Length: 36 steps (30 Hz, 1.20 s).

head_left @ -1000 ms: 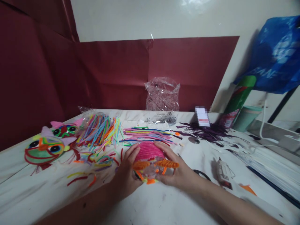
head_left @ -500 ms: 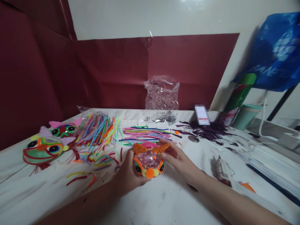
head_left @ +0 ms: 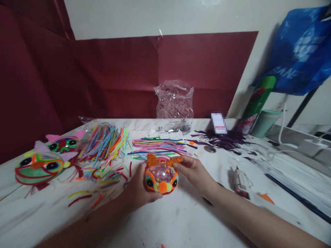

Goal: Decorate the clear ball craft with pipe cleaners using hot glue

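Observation:
A rounded animal-face craft [head_left: 163,174] with a clear, speckled forehead, dark eyes and an orange pom-pom nose [head_left: 162,187] is held above the white table. My left hand [head_left: 138,184] wraps round its left side, thumb underneath. With thumb and fingers, my right hand [head_left: 196,172] pinches the orange pipe-cleaner ear [head_left: 175,161] on the right. The other orange ear [head_left: 153,160] stands free near my left fingertips. Behind the craft lies a row of pipe cleaners [head_left: 157,146], partly hidden by it.
Two similar faces, a green-mouthed one [head_left: 38,168] and a pink-eared one [head_left: 63,143], lie left beside bagged pipe cleaners [head_left: 103,143] and cut scraps. Right are a glue gun [head_left: 241,182], purple strands [head_left: 224,140], a phone [head_left: 219,123] and a green cup [head_left: 266,124].
My right fingers have closed on the right ear, where they rested beside it before. The craft has tilted up slightly, showing more of its face. The whole view has shifted a little.

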Tool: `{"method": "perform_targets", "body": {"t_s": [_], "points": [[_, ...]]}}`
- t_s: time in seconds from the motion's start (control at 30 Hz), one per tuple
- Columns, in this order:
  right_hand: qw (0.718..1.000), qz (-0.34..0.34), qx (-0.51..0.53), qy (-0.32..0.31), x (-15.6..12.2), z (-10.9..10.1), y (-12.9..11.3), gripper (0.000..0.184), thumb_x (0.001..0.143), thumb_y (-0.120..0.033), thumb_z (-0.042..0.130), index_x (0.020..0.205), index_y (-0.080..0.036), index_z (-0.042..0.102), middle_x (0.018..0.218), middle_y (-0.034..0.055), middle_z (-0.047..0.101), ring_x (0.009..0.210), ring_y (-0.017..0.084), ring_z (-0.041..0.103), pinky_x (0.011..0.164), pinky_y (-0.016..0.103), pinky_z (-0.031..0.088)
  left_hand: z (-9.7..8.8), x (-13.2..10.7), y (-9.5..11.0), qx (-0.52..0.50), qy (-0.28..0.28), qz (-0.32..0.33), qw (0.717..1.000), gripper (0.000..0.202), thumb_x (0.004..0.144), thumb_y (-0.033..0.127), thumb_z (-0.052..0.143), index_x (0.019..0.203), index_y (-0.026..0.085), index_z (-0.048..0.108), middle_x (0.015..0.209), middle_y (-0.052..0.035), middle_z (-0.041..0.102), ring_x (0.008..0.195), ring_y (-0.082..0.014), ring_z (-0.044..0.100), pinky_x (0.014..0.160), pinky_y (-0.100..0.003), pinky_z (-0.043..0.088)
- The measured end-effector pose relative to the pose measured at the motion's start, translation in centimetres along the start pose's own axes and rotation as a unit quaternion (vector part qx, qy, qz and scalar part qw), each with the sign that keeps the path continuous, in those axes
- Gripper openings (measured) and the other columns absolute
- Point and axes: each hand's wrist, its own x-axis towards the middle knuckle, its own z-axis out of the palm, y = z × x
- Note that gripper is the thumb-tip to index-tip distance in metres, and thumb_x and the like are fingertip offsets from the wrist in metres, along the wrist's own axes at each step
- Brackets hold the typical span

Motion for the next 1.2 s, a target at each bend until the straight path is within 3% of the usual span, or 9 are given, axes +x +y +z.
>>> {"method": "perform_targets", "body": {"t_s": [0.5,0.93,1.2], "points": [[1.000,-0.009,0.022,-0.014,0.15,0.01,0.38,0.026,0.063,-0.044,0.079,0.075,-0.021,0.075,0.076,0.0019,0.075,0.068,0.018,0.064,0.067,0.033,0.052,-0.17,0.05,0.05,0.032,0.009,0.011,0.999,0.088,0.050,0.023,0.080,0.124,0.022,0.034,0.106,-0.0048,0.060,0.096,-0.0252,0.062,0.079,-0.036,0.053],[1.000,-0.013,0.010,-0.027,0.18,-0.12,0.23,0.026,0.066,-0.044,0.078,0.076,-0.020,0.074,0.070,0.0017,0.073,0.070,0.019,0.063,0.069,0.033,0.050,-0.22,0.04,-0.20,0.001,-0.003,0.005,1.000,0.087,0.049,0.022,0.082,0.122,0.021,0.034,0.112,-0.0069,0.058,0.098,-0.0250,0.061,0.082,-0.038,0.051],[1.000,0.006,-0.014,-0.023,-0.04,-0.08,0.20,0.032,0.067,-0.047,0.077,0.080,-0.018,0.072,0.079,0.0040,0.073,0.072,0.020,0.063,0.070,0.033,0.050,-0.06,0.11,-0.72,-0.045,0.009,0.021,0.999,0.092,0.045,0.026,0.086,0.125,0.021,0.040,0.113,-0.0087,0.059,0.100,-0.0265,0.060,0.081,-0.036,0.051]]}}
